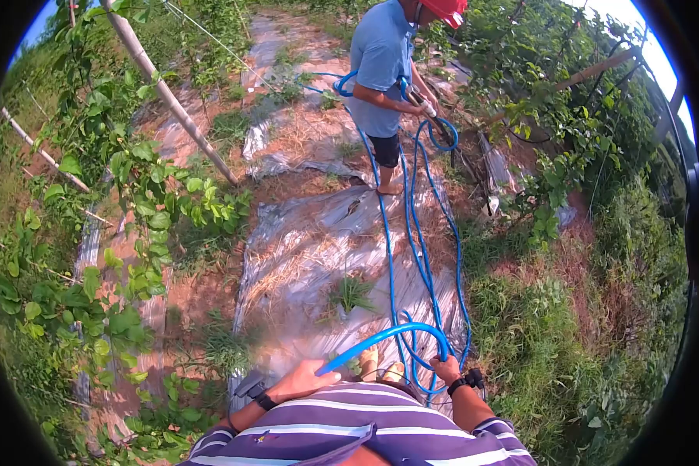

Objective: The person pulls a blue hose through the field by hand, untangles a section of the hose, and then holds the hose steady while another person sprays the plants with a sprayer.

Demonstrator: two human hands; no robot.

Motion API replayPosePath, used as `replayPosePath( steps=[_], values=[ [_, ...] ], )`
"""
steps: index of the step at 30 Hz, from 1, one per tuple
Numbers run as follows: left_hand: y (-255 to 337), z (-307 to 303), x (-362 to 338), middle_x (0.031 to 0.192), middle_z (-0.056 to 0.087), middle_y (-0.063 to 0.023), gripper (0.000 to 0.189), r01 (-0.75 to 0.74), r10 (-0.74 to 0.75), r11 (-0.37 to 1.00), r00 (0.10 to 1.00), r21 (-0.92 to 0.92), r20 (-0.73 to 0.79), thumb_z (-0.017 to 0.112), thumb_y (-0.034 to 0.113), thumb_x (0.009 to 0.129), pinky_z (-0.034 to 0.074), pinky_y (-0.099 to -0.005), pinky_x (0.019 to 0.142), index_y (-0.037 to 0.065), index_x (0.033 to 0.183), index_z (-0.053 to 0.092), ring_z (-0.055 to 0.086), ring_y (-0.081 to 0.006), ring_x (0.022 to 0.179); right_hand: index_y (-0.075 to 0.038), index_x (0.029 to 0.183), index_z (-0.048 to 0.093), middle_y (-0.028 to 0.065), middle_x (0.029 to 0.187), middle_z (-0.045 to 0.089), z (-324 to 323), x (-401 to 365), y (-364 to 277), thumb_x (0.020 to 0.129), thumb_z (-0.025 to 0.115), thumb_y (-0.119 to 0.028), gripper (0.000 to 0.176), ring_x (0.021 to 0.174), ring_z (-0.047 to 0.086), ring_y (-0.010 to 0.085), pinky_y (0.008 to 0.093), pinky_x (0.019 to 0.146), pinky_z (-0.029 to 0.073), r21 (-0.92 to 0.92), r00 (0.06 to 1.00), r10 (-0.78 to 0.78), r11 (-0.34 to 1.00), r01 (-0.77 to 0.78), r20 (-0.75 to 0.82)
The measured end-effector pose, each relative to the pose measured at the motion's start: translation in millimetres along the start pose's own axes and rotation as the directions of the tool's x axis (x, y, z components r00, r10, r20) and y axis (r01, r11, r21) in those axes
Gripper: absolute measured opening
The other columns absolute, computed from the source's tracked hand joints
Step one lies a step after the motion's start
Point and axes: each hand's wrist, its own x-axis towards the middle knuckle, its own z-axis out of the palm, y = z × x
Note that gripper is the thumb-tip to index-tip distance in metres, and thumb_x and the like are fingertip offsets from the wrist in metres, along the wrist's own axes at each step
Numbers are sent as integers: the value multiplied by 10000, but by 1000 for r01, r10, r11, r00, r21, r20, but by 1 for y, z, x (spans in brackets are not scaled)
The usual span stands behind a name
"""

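Note:
A bright blue hose (384,334) arches between my two hands in front of my striped shirt. My left hand (307,379) is closed round one end of the arch, close to my waist. On the other side my right hand (446,368) grips the hose where it bends downward. Below that hand, loops of the same hose hang and lie near my feet (370,361). From there several blue lengths run forward over the ground sheet toward another person. Both my wrists wear dark bands with small devices.
A person in a blue shirt (382,58) and red cap stands ahead, holding a pipe-like piece (423,103) with blue hose around it. Silvery ground sheet (311,225) with straw covers the path. Leafy plants and a slanted wooden pole (171,97) border the left; bushes (551,116) and grass border the right.

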Motion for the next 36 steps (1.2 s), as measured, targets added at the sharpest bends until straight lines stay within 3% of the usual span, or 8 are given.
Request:
replayPosePath(
  steps=[2,3,8,11,12,19,24,36],
  values=[
    [-10,0,-6,703,604,-26,364,-10,10,1000,999,19,-42,706,375,897,458,-323,622,18,848,651,551,-101,703,-115,932,758,193,875,726,2,0,-1,784,693,-356,291,883,718,345,442,771,548,-39,999,-49,998,49,-12],
    [-22,-2,-3,695,605,-22,359,-26,27,999,998,28,-61,706,370,896,457,-323,609,20,842,649,550,-103,691,-104,938,740,192,865,722,3,4,3,787,701,-370,308,853,715,352,451,742,541,-14,995,-94,995,95,20],
    [5,-11,-17,668,502,56,308,173,-180,981,981,-89,-70,732,312,902,386,-276,575,38,790,646,458,-57,647,-99,948,729,181,870,728,-5,-21,-27,810,708,-378,312,871,718,339,446,761,544,-82,995,-102,991,104,24],
    [-24,-4,-4,672,510,54,290,38,-37,999,992,3,-118,740,290,896,385,-272,575,38,784,647,457,-54,650,-144,978,754,170,949,737,-3,-30,-37,772,736,-408,335,932,712,337,428,819,545,-110,1000,-12,994,13,5],
    [-26,-6,-2,677,613,-32,331,65,-62,997,993,33,-96,726,320,872,458,-309,573,8,796,649,570,-109,625,-157,979,756,171,956,736,-3,-34,-38,778,721,-417,331,940,711,340,432,823,546,-103,999,-18,994,20,27],
    [-20,-6,-9,686,615,-44,316,28,-33,999,994,-46,-100,723,306,864,465,-335,612,0,818,661,572,-128,665,-175,977,757,169,933,737,4,-46,-35,788,693,-430,323,907,718,336,423,803,552,-119,1000,-11,993,15,29],
    [-42,-8,0,690,620,-15,292,-40,51,995,992,94,-114,724,282,869,451,-315,589,17,764,663,561,-102,651,-155,978,756,163,907,738,2,-41,-31,784,704,-400,316,877,723,314,410,780,552,-72,999,-49,996,48,-4],
    [-31,-4,2,644,588,-3,329,-66,71,997,989,41,-128,726,312,867,437,-310,579,14,747,656,531,-93,622,-87,926,758,165,867,733,13,-30,-7,776,711,-320,282,869,724,295,396,776,547,-23,991,-122,992,121,-50]
  ],
)
